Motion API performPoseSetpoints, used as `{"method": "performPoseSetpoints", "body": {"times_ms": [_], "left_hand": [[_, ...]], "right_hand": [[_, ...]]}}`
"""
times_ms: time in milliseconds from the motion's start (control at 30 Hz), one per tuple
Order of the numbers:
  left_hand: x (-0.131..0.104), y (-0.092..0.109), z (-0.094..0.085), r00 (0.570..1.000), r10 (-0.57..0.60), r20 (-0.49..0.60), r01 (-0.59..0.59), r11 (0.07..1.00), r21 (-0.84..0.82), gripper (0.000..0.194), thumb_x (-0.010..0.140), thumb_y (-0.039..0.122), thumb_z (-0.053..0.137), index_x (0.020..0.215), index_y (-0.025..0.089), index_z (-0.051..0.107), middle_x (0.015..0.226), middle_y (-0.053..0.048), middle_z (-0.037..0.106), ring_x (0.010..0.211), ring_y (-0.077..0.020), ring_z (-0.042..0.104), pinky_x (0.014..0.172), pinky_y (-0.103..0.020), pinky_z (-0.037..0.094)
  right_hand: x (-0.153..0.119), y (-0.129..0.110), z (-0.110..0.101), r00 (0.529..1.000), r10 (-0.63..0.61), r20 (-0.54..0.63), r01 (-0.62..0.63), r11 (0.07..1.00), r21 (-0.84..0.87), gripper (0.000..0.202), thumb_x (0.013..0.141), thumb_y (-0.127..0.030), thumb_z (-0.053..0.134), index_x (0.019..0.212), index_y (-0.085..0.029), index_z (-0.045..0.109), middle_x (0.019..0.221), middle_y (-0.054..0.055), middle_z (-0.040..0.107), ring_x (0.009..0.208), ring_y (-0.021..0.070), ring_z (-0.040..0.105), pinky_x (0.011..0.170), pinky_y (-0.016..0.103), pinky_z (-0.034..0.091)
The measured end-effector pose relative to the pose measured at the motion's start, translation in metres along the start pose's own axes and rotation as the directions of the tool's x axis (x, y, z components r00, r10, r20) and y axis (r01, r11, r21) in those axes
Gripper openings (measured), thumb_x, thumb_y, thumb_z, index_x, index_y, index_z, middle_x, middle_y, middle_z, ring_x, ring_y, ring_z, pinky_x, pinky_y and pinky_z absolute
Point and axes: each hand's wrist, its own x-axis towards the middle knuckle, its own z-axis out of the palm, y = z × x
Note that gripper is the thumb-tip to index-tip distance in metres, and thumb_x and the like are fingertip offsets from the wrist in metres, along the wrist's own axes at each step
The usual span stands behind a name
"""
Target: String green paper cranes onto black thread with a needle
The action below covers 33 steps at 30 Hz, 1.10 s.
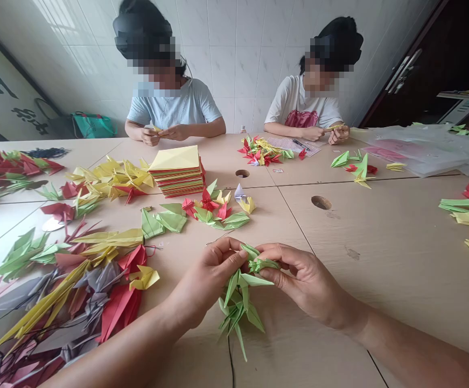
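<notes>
Between my two hands is a bunch of green folded paper cranes [238,307], hanging over the table with a dark cord running down from it. My left hand [218,275] pinches the upper green paper with thumb and fingers. On the other side, my right hand [299,275] has its thumb and fingers closed on a crumpled-looking green paper crane [263,264]. The fingertips of both hands are close together. Part of the folded paper is hidden behind the fingers.
Heaped paper cranes [76,291] with dark cords cover the left side. A square paper stack [177,172] stands ahead, beside yellow cranes [113,175]. Two people [173,108] sit opposite, handling paper. Plastic sheets [428,148] lie at right; the table has a round hole [321,202].
</notes>
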Motion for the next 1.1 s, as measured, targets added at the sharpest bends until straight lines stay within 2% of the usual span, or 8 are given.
{"method": "performPoseSetpoints", "body": {"times_ms": [167, 333, 500, 600, 700, 833, 967, 1100], "left_hand": [[-0.003, 0.002, 0.003, 0.999, -0.001, 0.035, 0.000, 1.000, 0.013, 0.018, 0.082, 0.035, 0.060, 0.079, 0.017, 0.056, 0.066, 0.001, 0.060, 0.059, -0.0098, 0.053, 0.052, -0.019, 0.038], [-0.002, 0.001, 0.001, 0.995, -0.090, 0.033, 0.092, 0.992, -0.080, 0.021, 0.081, 0.041, 0.060, 0.084, 0.020, 0.058, 0.071, 0.002, 0.059, 0.055, -0.0083, 0.054, 0.048, -0.018, 0.040], [-0.001, 0.002, -0.004, 0.982, -0.180, 0.054, 0.187, 0.961, -0.204, 0.031, 0.081, 0.049, 0.058, 0.100, 0.023, 0.058, 0.064, 0.001, 0.059, 0.054, -0.0143, 0.061, 0.045, -0.021, 0.044], [-0.002, 0.005, -0.005, 0.983, -0.150, 0.109, 0.174, 0.949, -0.264, 0.032, 0.081, 0.050, 0.058, 0.097, 0.022, 0.059, 0.066, 0.001, 0.061, 0.057, -0.0136, 0.061, 0.050, -0.022, 0.047], [-0.003, 0.005, -0.006, 0.982, -0.123, 0.146, 0.162, 0.943, -0.292, 0.025, 0.077, 0.040, 0.067, 0.092, 0.021, 0.061, 0.072, 0.001, 0.063, 0.060, -0.0119, 0.063, 0.056, -0.022, 0.048], [-0.001, 0.004, -0.007, 0.989, -0.120, 0.088, 0.142, 0.939, -0.312, 0.015, 0.075, 0.026, 0.070, 0.086, 0.018, 0.063, 0.073, 0.001, 0.063, 0.060, -0.0115, 0.063, 0.057, -0.021, 0.049], [0.001, 0.003, -0.008, 0.990, -0.130, 0.053, 0.140, 0.917, -0.372, 0.019, 0.079, 0.024, 0.067, 0.097, 0.019, 0.065, 0.071, 0.000, 0.063, 0.062, -0.0125, 0.065, 0.062, -0.023, 0.050], [0.001, 0.002, -0.009, 0.989, -0.115, 0.098, 0.144, 0.906, -0.397, 0.021, 0.080, 0.024, 0.066, 0.101, 0.020, 0.063, 0.077, -0.002, 0.066, 0.065, -0.0133, 0.065, 0.063, -0.023, 0.050]], "right_hand": [[0.000, 0.005, 0.002, 0.996, 0.062, -0.057, -0.063, 0.998, -0.027, 0.011, 0.089, -0.031, 0.055, 0.094, -0.024, 0.062, 0.083, 0.000, 0.065, 0.079, 0.0147, 0.061, 0.073, 0.027, 0.050], [0.001, 0.009, -0.001, 0.980, 0.159, -0.118, -0.161, 0.987, -0.009, 0.030, 0.088, -0.037, 0.055, 0.116, -0.025, 0.054, 0.090, 0.002, 0.065, 0.086, 0.0170, 0.060, 0.074, 0.029, 0.048], [0.004, 0.007, -0.007, 0.981, 0.160, -0.109, -0.173, 0.978, -0.119, 0.022, 0.089, -0.040, 0.051, 0.087, -0.020, 0.060, 0.079, 0.001, 0.060, 0.076, 0.0170, 0.055, 0.070, 0.029, 0.044], [0.003, 0.007, -0.008, 0.976, 0.178, -0.129, -0.193, 0.975, -0.110, 0.020, 0.089, -0.041, 0.052, 0.086, -0.021, 0.057, 0.078, 0.000, 0.058, 0.074, 0.0160, 0.053, 0.068, 0.028, 0.042], [0.003, 0.007, -0.008, 0.973, 0.188, -0.132, -0.199, 0.977, -0.078, 0.018, 0.088, -0.040, 0.055, 0.086, -0.022, 0.056, 0.077, -0.001, 0.056, 0.073, 0.0150, 0.051, 0.069, 0.027, 0.041], [0.006, 0.005, -0.010, 0.976, 0.209, -0.055, -0.201, 0.971, 0.129, 0.020, 0.087, -0.039, 0.056, 0.085, -0.020, 0.057, 0.078, 0.000, 0.054, 0.074, 0.0141, 0.050, 0.070, 0.026, 0.042], [0.007, 0.004, -0.013, 0.952, 0.289, 0.104, -0.306, 0.851, 0.426, 0.017, 0.085, -0.036, 0.061, 0.086, -0.019, 0.061, 0.081, 0.001, 0.058, 0.075, 0.0132, 0.052, 0.069, 0.025, 0.043], [0.005, 0.002, -0.013, 0.939, 0.240, 0.247, -0.338, 0.776, 0.532, 0.015, 0.085, -0.033, 0.061, 0.088, -0.018, 0.062, 0.083, 0.002, 0.060, 0.077, 0.0128, 0.053, 0.070, 0.024, 0.042]]}}
